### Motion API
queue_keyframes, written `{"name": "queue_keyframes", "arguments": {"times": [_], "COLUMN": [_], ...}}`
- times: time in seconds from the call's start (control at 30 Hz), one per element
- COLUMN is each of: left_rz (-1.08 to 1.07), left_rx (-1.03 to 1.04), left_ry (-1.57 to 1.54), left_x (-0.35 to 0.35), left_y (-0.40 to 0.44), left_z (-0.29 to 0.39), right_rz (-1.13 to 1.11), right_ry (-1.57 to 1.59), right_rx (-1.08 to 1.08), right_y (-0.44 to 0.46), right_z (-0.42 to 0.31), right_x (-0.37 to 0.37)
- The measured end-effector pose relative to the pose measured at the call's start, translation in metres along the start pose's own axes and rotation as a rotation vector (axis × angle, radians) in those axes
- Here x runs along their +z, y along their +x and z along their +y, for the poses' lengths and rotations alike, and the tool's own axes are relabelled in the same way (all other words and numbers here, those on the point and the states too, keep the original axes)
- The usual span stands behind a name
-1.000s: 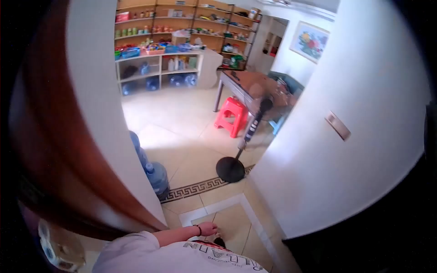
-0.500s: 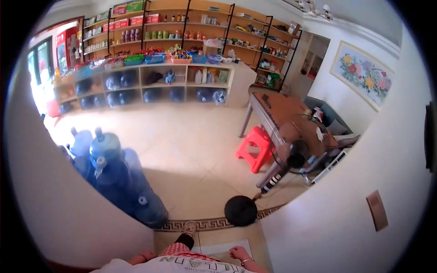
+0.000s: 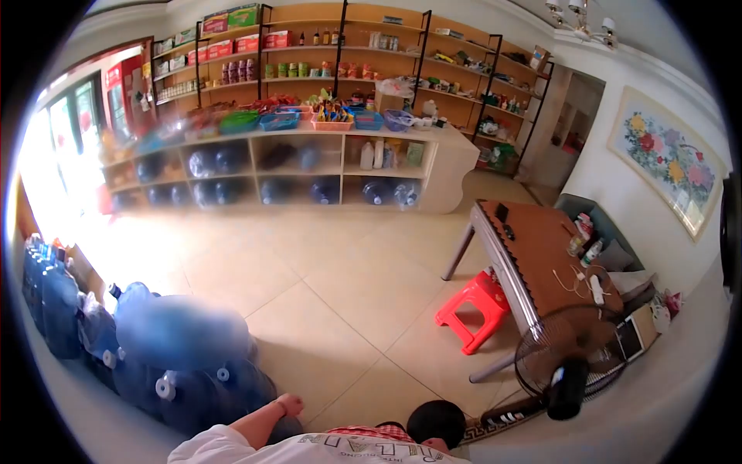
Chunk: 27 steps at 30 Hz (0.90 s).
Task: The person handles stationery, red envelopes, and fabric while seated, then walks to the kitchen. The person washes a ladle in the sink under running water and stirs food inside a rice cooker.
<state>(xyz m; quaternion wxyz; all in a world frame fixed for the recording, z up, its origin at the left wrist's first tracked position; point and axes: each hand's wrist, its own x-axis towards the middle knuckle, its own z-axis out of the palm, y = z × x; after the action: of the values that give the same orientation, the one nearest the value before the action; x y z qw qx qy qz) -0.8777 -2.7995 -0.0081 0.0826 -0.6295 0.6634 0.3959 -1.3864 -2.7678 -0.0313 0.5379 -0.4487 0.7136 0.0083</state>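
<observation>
Floor tiles (image 3: 340,340) fill mid-frame, and from afar I see water jugs (image 3: 193,406) at lower left, just left of the nearer left hand (image 3: 291,404), which shows nothing held, though how closed it or the right hand (image 3: 436,445) is I cannot tell.

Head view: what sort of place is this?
Looks like a small shop, possibly selling bottled water: stocked wall shelves, a counter topped with plastic baskets, and blue water-cooler bottles clustered near the left hand.
</observation>
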Motion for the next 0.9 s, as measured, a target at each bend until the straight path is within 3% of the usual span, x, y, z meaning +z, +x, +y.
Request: {"name": "queue_keyframes", "arguments": {"times": [0.17,0.23,0.37,0.43,0.5,0.57,0.6,0.7,0.8,0.9], "left_rz": [0.189,0.253,-0.006,-0.040,-0.026,-0.009,-0.026,-0.109,-0.197,-0.318], "left_rx": [-0.015,-0.024,-0.109,0.171,-0.322,-0.503,-0.550,-0.616,-0.595,-0.406], "left_ry": [-0.323,-0.462,-0.206,0.238,-0.301,-0.414,-0.422,-0.441,-0.407,-0.185], "left_x": [-0.118,-0.134,-0.154,-0.149,-0.188,-0.195,-0.200,-0.221,-0.264,-0.335], "left_y": [0.111,0.153,0.202,0.224,0.209,0.214,0.221,0.260,0.332,0.445], "left_z": [0.083,0.086,0.035,-0.019,-0.008,-0.028,-0.035,-0.046,-0.051,-0.061], "right_rz": [0.015,0.017,0.020,0.028,0.059,0.058,0.008,-0.086,-0.081,-0.068], "right_ry": [-0.002,-0.025,-0.077,-0.147,-0.299,-0.278,-0.108,0.279,0.100,-0.005], "right_rx": [0.023,0.025,-0.005,-0.066,-0.208,-0.296,-0.257,-0.144,-0.160,-0.136], "right_y": [0.098,0.142,0.217,0.251,0.287,0.322,0.346,0.408,0.461,0.502], "right_z": [-0.073,-0.105,-0.172,-0.202,-0.233,-0.272,-0.292,-0.353,-0.418,-0.478], "right_x": [-0.058,-0.092,-0.163,-0.196,-0.227,-0.250,-0.257,-0.279,-0.308,-0.348]}}
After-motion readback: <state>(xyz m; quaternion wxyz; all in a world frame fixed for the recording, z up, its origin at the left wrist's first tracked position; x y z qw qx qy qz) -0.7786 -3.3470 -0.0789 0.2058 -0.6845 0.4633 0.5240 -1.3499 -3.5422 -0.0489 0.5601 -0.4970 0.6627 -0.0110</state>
